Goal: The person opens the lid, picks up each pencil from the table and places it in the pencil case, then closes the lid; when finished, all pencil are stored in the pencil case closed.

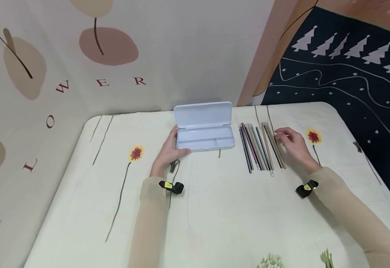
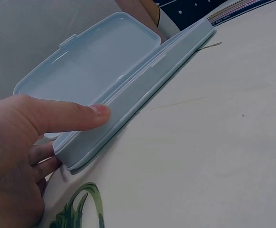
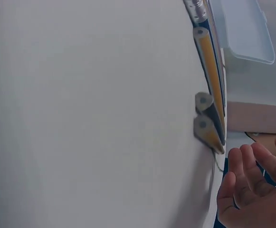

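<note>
A pale blue pencil case [image 1: 203, 141] stands on the table with its lid [image 1: 203, 114] raised at the back and its divided tray bare. My left hand [image 1: 169, 152] grips the case's left end. In the left wrist view its thumb [image 2: 88, 117] lies along the front wall while the other fingers are partly hidden round the end. Right of the case, several pencils [image 1: 256, 147] lie side by side in a loose row. My right hand [image 1: 293, 145] is beside the rightmost pencils, its fingers loosely bent and holding nothing. The right wrist view shows pencil ends [image 3: 203, 124] close by, apart from the fingers.
A white cloth with printed flowers [image 1: 136, 153] covers the table [image 1: 215, 216]. Behind it hangs a pale printed curtain [image 1: 188, 56], and a dark cloth with white trees [image 1: 339, 82] is at the right. Each wrist carries a small black camera [image 1: 178, 187].
</note>
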{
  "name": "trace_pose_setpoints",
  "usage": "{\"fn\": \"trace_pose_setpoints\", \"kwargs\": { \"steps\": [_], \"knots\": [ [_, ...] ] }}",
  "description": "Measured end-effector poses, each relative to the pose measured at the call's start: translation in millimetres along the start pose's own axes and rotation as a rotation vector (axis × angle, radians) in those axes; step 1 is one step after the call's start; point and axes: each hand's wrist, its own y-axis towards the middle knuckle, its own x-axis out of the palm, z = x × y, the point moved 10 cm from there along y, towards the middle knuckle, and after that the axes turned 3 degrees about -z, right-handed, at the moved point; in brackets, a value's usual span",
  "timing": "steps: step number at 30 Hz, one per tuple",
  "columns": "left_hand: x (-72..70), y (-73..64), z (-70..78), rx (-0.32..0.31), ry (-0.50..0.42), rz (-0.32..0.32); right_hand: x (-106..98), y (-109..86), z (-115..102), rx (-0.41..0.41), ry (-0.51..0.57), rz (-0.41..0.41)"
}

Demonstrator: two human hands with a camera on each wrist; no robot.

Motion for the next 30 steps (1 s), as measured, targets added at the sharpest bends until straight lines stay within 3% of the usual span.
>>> {"fn": "trace_pose_setpoints", "kwargs": {
  "steps": [6, 20, 30],
  "knots": [
    [0.1, 0.0, 3.1, 0.01, -0.003, -0.003, -1, -4.6, 8, 0.029, -0.043, -0.045],
    [0.2, -0.8, 0.4, -0.028, 0.009, 0.006, 8, -0.2, 14, -0.029, -0.034, -0.116],
    [1.2, -1.4, 1.3, -0.019, 0.011, 0.005, 15, 2.1, 13, -0.016, -0.062, -0.096]
  ]
}}
